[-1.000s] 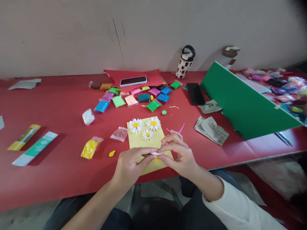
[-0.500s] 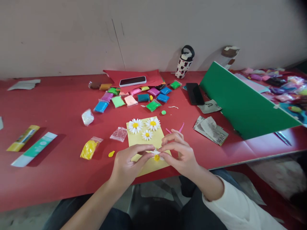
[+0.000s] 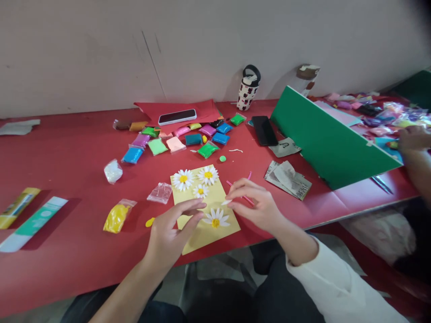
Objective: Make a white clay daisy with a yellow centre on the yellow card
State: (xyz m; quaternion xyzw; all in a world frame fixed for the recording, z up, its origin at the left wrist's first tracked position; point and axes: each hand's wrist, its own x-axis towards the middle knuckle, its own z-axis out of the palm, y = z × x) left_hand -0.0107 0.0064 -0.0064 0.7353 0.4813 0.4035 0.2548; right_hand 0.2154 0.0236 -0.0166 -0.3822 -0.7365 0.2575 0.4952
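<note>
A sheet of yellow paper (image 3: 193,240) lies near the table's front edge. Three white clay daisies with yellow centres, one of them a small daisy (image 3: 200,191), sit on its upper part. Lower down is a daisy (image 3: 215,219) with petals fanned mostly over its upper side. My right hand (image 3: 252,202) pinches a small white clay petal (image 3: 226,202) just above that daisy's right side. To the daisy's left, my left hand (image 3: 175,224) has thumb and fingers apart, with nothing visible between them. Pink tools (image 3: 248,200) lie partly hidden behind my right hand.
Clay packets (image 3: 157,146) in several colours lie behind the paper, near a phone (image 3: 177,117). A yellow clay bag (image 3: 119,216) and glue tube (image 3: 33,224) are leftward. A green board (image 3: 336,139) leans at right; beyond it is another person's hand (image 3: 415,139).
My hands have drawn apart, uncovering the lower daisy. My right hand now holds a white petal away from it. Another person's hand has appeared at the right edge. The view has shifted slightly.
</note>
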